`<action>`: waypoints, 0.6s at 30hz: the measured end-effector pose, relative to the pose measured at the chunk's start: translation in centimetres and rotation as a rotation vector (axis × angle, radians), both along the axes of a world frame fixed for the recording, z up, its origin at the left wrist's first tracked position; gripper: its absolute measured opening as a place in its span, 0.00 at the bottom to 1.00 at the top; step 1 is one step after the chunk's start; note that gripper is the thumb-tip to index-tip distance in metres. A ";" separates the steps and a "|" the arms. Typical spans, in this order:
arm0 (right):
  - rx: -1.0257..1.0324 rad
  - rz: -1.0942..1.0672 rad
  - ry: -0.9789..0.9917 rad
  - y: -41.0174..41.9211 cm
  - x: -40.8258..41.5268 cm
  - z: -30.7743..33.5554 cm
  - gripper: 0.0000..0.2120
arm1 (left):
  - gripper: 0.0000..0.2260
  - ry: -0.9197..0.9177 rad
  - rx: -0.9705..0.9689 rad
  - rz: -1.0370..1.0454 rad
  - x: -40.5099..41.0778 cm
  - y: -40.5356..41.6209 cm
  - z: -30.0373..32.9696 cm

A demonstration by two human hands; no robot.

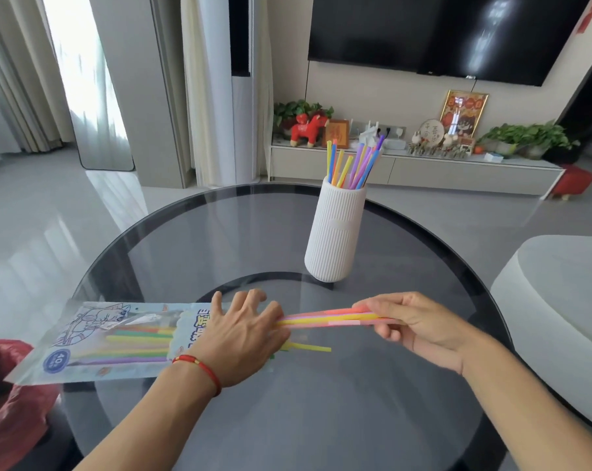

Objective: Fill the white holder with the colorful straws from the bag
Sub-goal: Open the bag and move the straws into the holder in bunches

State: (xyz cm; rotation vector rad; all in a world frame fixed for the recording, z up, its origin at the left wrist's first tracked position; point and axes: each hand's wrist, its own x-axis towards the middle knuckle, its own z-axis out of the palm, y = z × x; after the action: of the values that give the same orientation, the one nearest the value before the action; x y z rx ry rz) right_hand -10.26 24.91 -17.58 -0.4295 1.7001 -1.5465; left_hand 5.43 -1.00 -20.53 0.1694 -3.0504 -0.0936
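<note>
A ribbed white holder (335, 232) stands upright on the round glass table (254, 419), with several colorful straws (354, 163) sticking out of its top. The straw bag (118, 338) lies flat at the table's left, more straws showing through it. My left hand (243, 334) presses flat on the bag's open right end, fingers spread. My right hand (413, 324) pinches a small bunch of pink, yellow and orange straws (325, 317), which stretches level from the bag's mouth to the right. One yellow straw (308, 347) lies half out of the bag on the glass.
A red cloth (2, 402) sits at the table's left edge. A white rounded seat (559, 300) is close on the right. Beyond the table are a low TV cabinet (417, 168) with ornaments and plants, and a red stool (575, 181).
</note>
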 end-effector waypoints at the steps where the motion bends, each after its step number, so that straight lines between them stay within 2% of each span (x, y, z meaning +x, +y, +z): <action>1: -0.038 -0.002 -0.056 0.1 -0.1 0.0 0.24 | 0.27 0.006 -0.005 0.000 0.0 0.1 0.1; 6: -0.464 0.017 -0.494 -0.4 0.2 -0.1 0.50 | 0.29 0.050 0.003 0.035 -0.1 0.3 0.5; 8: -0.541 0.073 -0.527 -0.7 0.8 0.2 0.52 | 0.29 0.060 0.013 0.051 -0.1 0.0 0.5; 10: -0.421 0.117 -0.391 -1.7 2.0 0.1 0.49 | 0.27 0.068 0.016 0.056 -0.1 -0.1 0.6; 12: -0.253 0.079 -0.169 -3.8 3.5 -0.5 0.45 | 0.25 0.087 0.017 0.035 -0.1 0.2 0.5; 14: -0.204 -0.071 0.046 -6.5 5.0 -1.3 0.34 | 0.24 0.089 0.012 0.002 -0.2 1.0 0.3; 16: -0.205 -0.248 0.189 -8.7 6.0 -1.9 0.16 | 0.21 0.096 0.022 -0.011 -0.4 1.5 -0.1; 17: -0.208 -0.312 0.225 -9.2 6.0 -2.0 0.12 | 0.19 0.108 0.038 -0.007 -0.4 1.5 -0.3; 18: -0.206 -0.362 0.261 -9.3 5.8 -2.0 0.13 | 0.17 0.111 0.057 -0.001 -0.5 1.4 -0.3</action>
State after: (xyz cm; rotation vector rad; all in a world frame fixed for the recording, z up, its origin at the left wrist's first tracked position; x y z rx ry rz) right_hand -4.45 15.65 -19.60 -0.4628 1.9012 -2.0117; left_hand 4.92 0.38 -20.88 0.1614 -2.9390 -0.1838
